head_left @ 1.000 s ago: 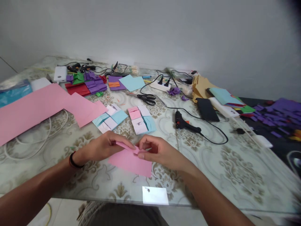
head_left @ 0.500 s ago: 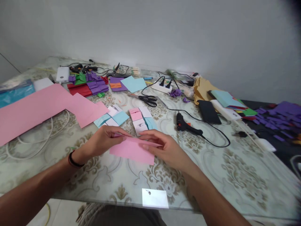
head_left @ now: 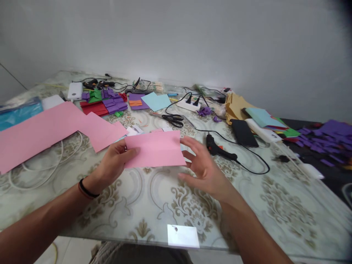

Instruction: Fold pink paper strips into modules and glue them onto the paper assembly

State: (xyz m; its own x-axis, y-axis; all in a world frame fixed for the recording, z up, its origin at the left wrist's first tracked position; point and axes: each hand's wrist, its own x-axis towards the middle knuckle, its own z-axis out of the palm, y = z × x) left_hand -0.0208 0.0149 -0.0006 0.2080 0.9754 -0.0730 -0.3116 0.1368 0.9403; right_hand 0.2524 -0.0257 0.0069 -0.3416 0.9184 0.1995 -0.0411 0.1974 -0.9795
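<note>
A pink rectangular sheet of paper (head_left: pixel 156 149), with a faint crease, is raised above the table with its face toward me. My left hand (head_left: pixel 117 161) pinches its left edge, thumb in front and fingers behind. At its right edge, my right hand (head_left: pixel 205 170) has its fingers apart and curved; the fingertips come close to the paper's edge, and I cannot tell whether they touch it. Behind the sheet, mostly hidden, lie woven paper squares in white, pink and blue (head_left: pixel 134 130). More pink paper (head_left: pixel 103 132) lies to the left.
A black glue gun (head_left: pixel 220 148) lies right of my hands, its cord curving across the patterned table (head_left: pixel 154 212). Scissors (head_left: pixel 173 119), a power strip (head_left: pixel 189 104) and folded purple strips (head_left: pixel 114 104) lie farther back. At right are a black phone (head_left: pixel 244 132) and coloured paper (head_left: pixel 264 117).
The pink sheet has been lifted and tilted up, covering the woven squares behind it. My right hand has let go and opened at its right side; my left hand still holds it.
</note>
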